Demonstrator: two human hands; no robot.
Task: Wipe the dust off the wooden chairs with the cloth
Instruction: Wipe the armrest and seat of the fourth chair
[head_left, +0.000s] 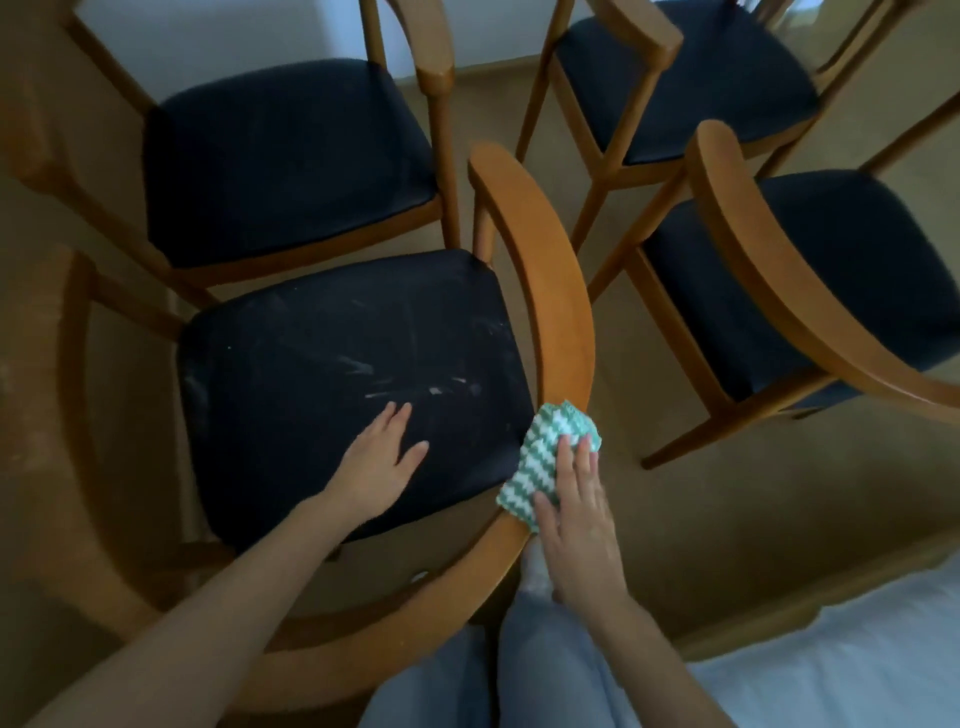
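On the nearest chair's back rail (558, 312), I see the cloth (540, 457) pressed under the right hand (582, 530), fingers straight. Left hand (379, 467) flat, fingers spread, on the dust-streaked seat (322, 353). Judgement: early; 3 other chairs (291, 156) likely pending.
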